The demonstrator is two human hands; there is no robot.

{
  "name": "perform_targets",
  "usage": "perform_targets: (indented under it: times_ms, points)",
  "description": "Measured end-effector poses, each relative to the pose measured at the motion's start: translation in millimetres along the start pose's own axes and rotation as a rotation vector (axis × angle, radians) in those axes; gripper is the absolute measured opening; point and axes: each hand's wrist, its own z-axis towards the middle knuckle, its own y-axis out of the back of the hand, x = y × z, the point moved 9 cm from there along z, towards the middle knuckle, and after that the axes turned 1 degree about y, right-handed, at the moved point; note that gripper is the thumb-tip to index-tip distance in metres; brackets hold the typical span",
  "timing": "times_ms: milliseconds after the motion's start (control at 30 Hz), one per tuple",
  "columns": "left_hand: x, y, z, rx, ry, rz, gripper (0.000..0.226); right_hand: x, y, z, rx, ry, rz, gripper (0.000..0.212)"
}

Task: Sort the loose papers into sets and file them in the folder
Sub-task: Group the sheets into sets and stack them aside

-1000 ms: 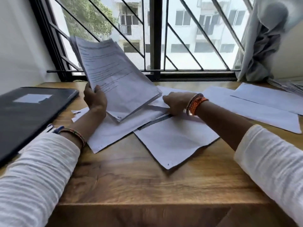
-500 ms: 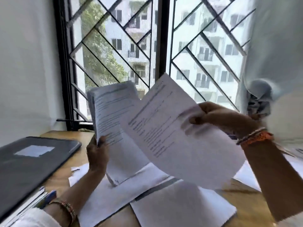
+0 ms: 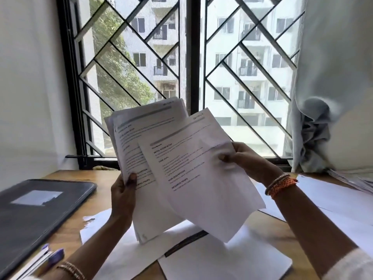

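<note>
left hand point(image 3: 123, 196) grips white printed stack point(image 3: 141, 142) upright | right hand point(image 3: 245, 160) pinches single white printed sheet point(image 3: 199, 178) alongside — likely comparing section headings | dark grey folder point(image 3: 36, 211) shut, left on wooden desk point(image 3: 101, 186)

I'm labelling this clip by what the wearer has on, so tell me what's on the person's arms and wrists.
Both forearms are bare. The right wrist carries a stack of bracelets: orange woven thread beside pale beaded strands. The left wrist has thin beaded bangles in brown and pale tones. A white textured sleeve shows at the right arm's lower edge. The left hand and right hand show no rings that I can make out.
</note>
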Motion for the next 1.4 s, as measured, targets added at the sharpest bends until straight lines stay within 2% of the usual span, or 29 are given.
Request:
perform_targets:
  times_ms: [167,233,400,533,600,800,933,1000,1033,1100,1133,1233,1333,1400]
  points:
    - [1.1,-0.6,-1.0,0.0,0.02,-0.017,0.016,-2.9,2.8,-0.1,-0.009,-0.02,-0.007,0.022]
    - [0.8,-0.7,-0.6,0.0,0.021,-0.022,0.014,2.9,6.2,-2.0,-0.068,-0.02,-0.051,0.018]
    - [3.8,2.7,3.3,-0.027,0.051,-0.04,0.012,32.9,68.6,-14.5,-0.605,0.147,-0.141,0.028]
    - [11.9,6.6,5.7,-0.032,0.12,-0.072,0.009,41.8,110.4,-32.9,-0.863,0.234,-0.235,0.025]
    - [11.1,8.0,6.0,-0.039,0.144,-0.09,0.005,47.4,118.9,-42.4,-0.942,0.268,-0.276,0.028]
    - [4.1,4.3,0.0,-0.04,0.164,-0.095,0.005,33.8,113.4,-31.2,-0.919,0.279,-0.464,0.032]
    - [-0.2,-3.1,-4.2,-0.001,0.186,-0.093,0.019,62.6,64.3,-38.9,-0.876,0.343,-0.653,0.057]
    - [-2.5,-4.8,-5.8,0.009,0.182,-0.092,0.012,74.7,36.4,-42.4,-0.813,0.45,-0.861,0.087]
    - [-3.6,-6.2,-5.7,0.011,0.176,-0.091,0.009,80.3,22.0,-45.2,-0.779,0.516,-1.004,0.093]
    - [-6.3,-8.0,-6.4,0.021,0.168,-0.093,0.008,78.9,1.3,-39.7,-0.669,0.592,-1.185,0.081]
    - [-6.7,-8.7,-6.5,0.027,0.164,-0.093,0.008,74.0,-1.6,-32.4,-0.605,0.557,-1.157,0.069]
    - [-5.0,-11.9,-6.7,0.074,0.164,-0.108,0.012,53.3,-2.1,-12.4,-0.479,0.369,-0.819,0.046]
    - [-3.2,-13.6,-3.5,0.116,0.168,-0.142,0.028,53.2,-10.2,-7.5,-0.376,0.354,-0.375,0.039]
    - [-1.0,-11.3,0.2,0.117,0.169,-0.161,0.039,57.7,-7.3,-10.5,-0.37,0.36,-0.142,0.039]
